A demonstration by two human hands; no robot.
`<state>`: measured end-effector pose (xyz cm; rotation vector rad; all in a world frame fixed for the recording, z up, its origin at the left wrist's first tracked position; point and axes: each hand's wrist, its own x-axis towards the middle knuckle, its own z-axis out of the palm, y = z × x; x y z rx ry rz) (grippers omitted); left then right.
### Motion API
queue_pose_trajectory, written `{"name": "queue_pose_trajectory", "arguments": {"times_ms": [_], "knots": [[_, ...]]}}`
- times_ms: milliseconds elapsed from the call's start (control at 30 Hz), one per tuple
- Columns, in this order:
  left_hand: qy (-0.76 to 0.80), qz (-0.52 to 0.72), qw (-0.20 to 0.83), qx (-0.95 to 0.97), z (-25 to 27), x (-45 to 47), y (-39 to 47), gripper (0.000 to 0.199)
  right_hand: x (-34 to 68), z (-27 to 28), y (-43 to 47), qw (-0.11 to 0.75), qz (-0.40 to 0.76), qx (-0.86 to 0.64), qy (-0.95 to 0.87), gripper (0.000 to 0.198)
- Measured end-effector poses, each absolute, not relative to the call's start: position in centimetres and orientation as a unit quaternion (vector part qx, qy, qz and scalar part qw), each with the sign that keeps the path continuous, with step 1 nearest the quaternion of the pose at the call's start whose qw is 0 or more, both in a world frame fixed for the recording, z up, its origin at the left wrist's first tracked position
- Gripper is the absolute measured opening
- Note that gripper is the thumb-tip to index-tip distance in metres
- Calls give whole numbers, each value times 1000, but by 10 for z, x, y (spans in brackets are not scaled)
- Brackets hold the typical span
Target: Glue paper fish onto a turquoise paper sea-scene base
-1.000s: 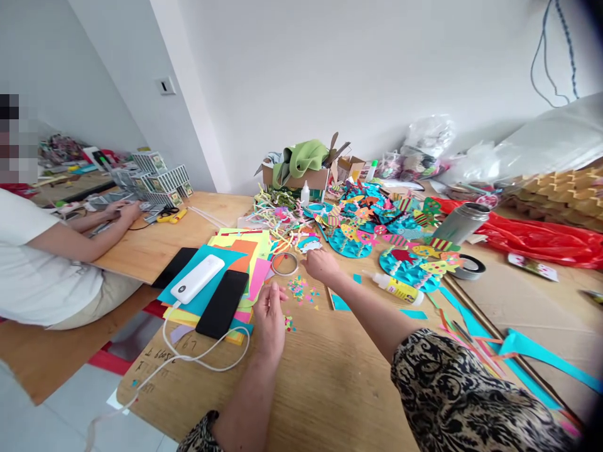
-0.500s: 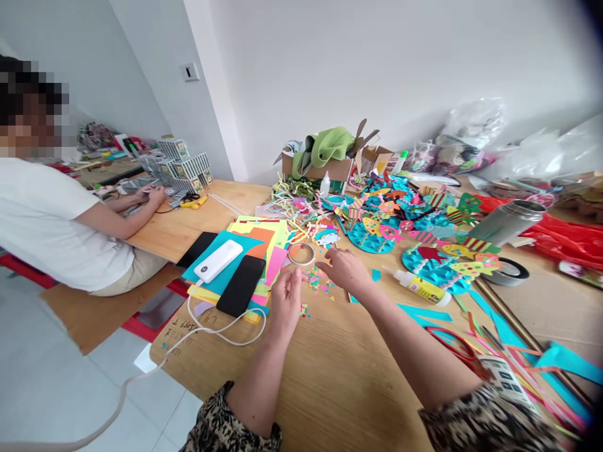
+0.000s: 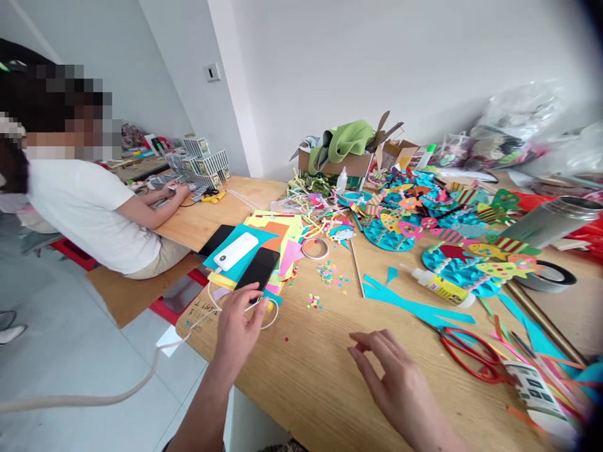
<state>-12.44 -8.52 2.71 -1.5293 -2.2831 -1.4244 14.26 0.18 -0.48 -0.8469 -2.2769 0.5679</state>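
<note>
My left hand (image 3: 239, 323) is at the near end of a black phone (image 3: 260, 269), fingers curved and apart, with nothing seen in them. Whether the fingertips touch the phone I cannot tell. A white power bank (image 3: 236, 250) lies beside the phone on a stack of coloured paper (image 3: 287, 229), and its white cable (image 3: 273, 319) loops past this hand. My right hand (image 3: 393, 376) hovers over the bare wood, thumb and fingers apart, holding nothing visible. Ahead of it lie small paper confetti pieces (image 3: 330, 272), a thin stick (image 3: 357, 270) and a roll of tape (image 3: 315, 249).
Red-handled scissors (image 3: 473, 355), a yellow-labelled glue bottle (image 3: 444, 288) and blue paper strips (image 3: 414, 304) lie on the right. Blue discs with paper fish (image 3: 464, 263) and a metal flask (image 3: 556, 220) stand behind. A co-worker (image 3: 94, 207) sits at the left table.
My hands have moved apart and nearer to me, the left toward the phone and the right over the front of the table. The camera view has shifted left.
</note>
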Motion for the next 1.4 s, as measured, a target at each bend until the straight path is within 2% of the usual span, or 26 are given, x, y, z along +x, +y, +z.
{"name": "queue_pose_trajectory", "arguments": {"times_ms": [233,367,500,600,700,833,933,1033,1167,1300,1400], "knots": [[-789,-397,79,-462,30,-155,-86,30,141,-33,-17,361,188,-281,-869,16],[-794,-377,55,-474,30,-153,-86,29,144,-42,-15,364,181,-262,-875,15],[-782,-356,-87,-504,37,-131,-110,29,146,-46,-12,387,181,-249,-869,12],[-737,-321,-286,-522,46,-117,-140,32,145,-46,-11,393,186,-241,-868,12],[-711,-241,-421,-510,54,-118,-169,34,144,-45,-10,396,193,-233,-867,12],[-711,-119,-493,-487,56,-127,-194,28,144,-45,-11,400,201,-236,-863,12],[-704,-77,-522,-476,51,-126,-201,28,145,-46,-13,402,201,-245,-859,12],[-704,-96,-516,-478,42,-120,-197,29,146,-46,-13,402,205,-251,-856,11],[-728,-195,-457,-472,33,-115,-173,38,145,-45,-12,407,203,-257,-852,11],[-762,-265,-333,-489,28,-107,-142,40,144,-44,-12,413,201,-264,-848,12],[-752,-304,-283,-511,21,-93,-122,40,147,-39,-13,417,204,-266,-845,12]]}}
